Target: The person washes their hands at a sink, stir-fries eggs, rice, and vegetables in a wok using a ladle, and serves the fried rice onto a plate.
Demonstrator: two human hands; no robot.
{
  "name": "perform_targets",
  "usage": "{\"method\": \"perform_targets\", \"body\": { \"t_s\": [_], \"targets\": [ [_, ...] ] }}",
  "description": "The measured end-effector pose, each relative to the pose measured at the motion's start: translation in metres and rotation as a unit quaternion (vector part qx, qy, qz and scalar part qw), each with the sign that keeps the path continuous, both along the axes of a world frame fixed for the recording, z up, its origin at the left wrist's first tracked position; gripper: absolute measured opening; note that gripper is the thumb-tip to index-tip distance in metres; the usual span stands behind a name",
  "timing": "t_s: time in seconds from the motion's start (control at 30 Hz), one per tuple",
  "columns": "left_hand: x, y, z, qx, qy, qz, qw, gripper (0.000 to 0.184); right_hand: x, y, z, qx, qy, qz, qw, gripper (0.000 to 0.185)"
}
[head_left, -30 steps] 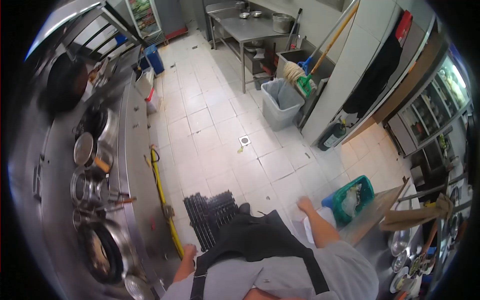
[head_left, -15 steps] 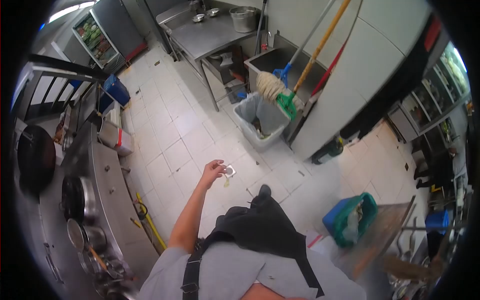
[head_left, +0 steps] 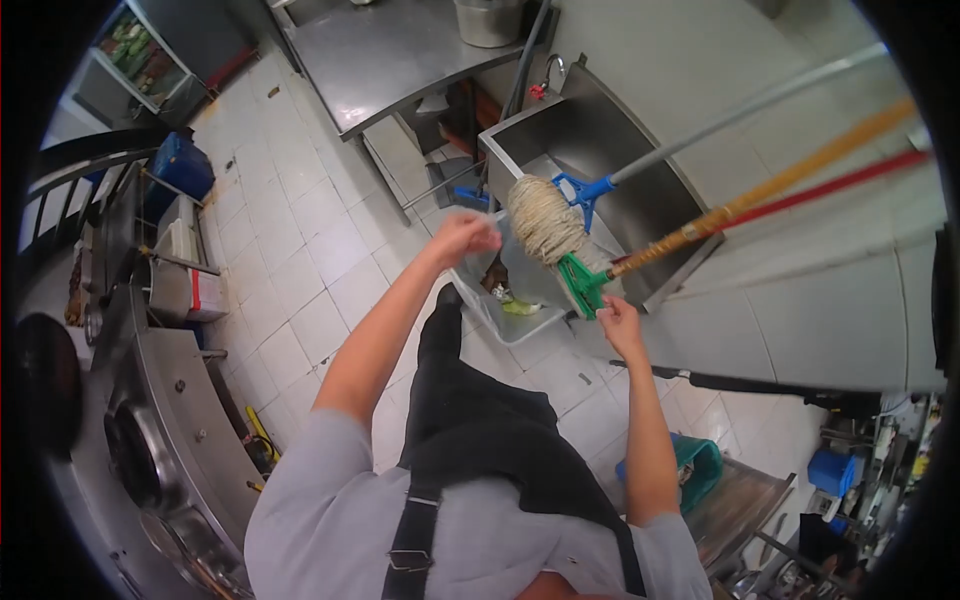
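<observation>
My left hand is at the back left rim of the lined waste bin, its fingers curled; whether they grip the liner is too small to tell. My right hand is at the lower edge of the green brush head, fingertips together near or against it. Beside the brush, the mop head hangs over the bin, with its blue clamp at the sink's edge. Inside the bin lie green and brown scraps.
A steel sink stands behind the mop, beside a steel table with a pot. Stove counter runs along the left. A green-lined bin is at the lower right, by my right arm.
The view has moved closer to the waste bin and sink. My left hand has reached forward to the bin, and my right hand has come into view at the green brush head.
</observation>
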State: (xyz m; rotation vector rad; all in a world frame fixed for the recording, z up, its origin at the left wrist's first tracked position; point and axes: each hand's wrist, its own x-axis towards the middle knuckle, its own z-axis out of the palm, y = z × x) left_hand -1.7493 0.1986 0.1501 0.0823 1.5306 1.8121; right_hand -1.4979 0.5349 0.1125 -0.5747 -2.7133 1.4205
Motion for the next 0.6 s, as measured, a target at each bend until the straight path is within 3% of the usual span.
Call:
{"method": "perform_targets", "body": {
  "t_s": [0.13, 0.2, 0.33, 0.4, 0.47, 0.5, 0.53, 0.6],
  "targets": [
    [-0.168, 0.094, -0.028, 0.045, -0.028, 0.039, 0.998, 0.024, -0.067, -0.026, -0.016, -0.093, -0.075, -0.02, 0.993, 0.032],
    [-0.245, 0.147, -0.045, 0.062, -0.036, 0.084, 0.994, 0.019, -0.09, -0.039, -0.04, -0.037, -0.032, 0.0, 0.999, 0.029],
    [-0.392, 0.248, -0.151, 0.089, -0.026, 0.152, 0.984, 0.016, -0.171, -0.069, -0.034, -0.128, -0.045, -0.042, 0.99, 0.019],
    [-0.43, 0.281, -0.189, 0.046, -0.009, 0.241, 0.969, 0.014, -0.247, -0.065, -0.017, -0.129, -0.062, -0.054, 0.988, 0.015],
    [-0.439, 0.28, -0.167, 0.083, -0.107, 0.215, 0.967, 0.013, -0.309, -0.044, -0.024, -0.091, -0.034, -0.075, 0.992, 0.012],
    [-0.446, 0.28, -0.158, 0.103, -0.153, 0.203, 0.962, 0.014, -0.345, -0.037, -0.024, -0.146, -0.047, -0.122, 0.981, 0.015],
    [-0.453, 0.282, -0.167, 0.131, -0.191, 0.204, 0.951, 0.016, -0.379, -0.029, -0.021, -0.2, -0.057, -0.169, 0.963, 0.018],
    [-0.467, 0.286, -0.183, 0.184, -0.264, 0.206, 0.924, 0.024, -0.438, -0.006, -0.019, -0.196, -0.04, -0.172, 0.965, 0.018]
  ]
}}
